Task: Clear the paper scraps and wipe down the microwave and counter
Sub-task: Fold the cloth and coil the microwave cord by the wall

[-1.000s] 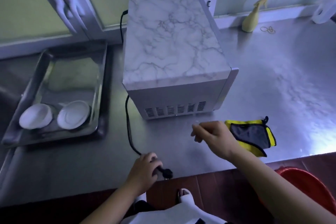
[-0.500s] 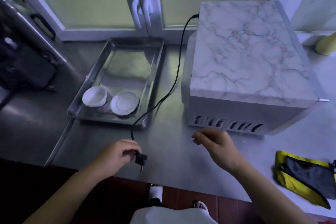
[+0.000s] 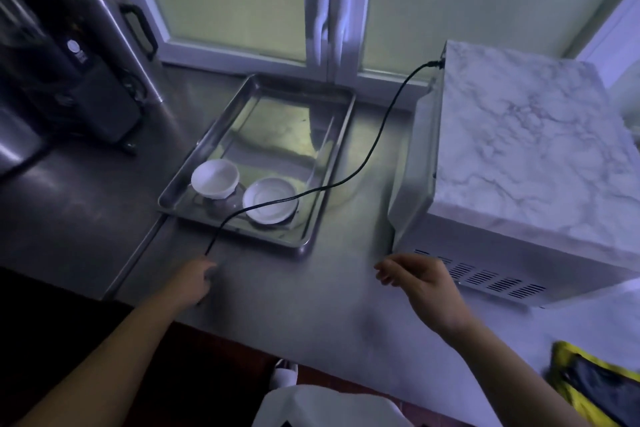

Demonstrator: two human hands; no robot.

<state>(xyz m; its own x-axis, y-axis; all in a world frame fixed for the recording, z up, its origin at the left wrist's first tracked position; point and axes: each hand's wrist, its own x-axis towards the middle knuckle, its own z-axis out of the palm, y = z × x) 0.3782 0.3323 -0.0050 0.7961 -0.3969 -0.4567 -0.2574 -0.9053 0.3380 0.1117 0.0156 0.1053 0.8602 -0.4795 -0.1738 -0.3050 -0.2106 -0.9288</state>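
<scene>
Brushed-metal counter (image 3: pixel 311 291), shiny metal tray (image 3: pixel 239 239), marble-patterned microwave (image 3: pixel 526 149)

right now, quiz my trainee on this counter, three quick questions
1. True or false: the power cord passes over the tray.
2. How many white bowls sit in the tray? A one, B two, C four.
3. Fill in: the cord ends in the ___ hand, while the right hand holds nothing.
Key: 1 true; 2 B; 3 left hand.
</scene>
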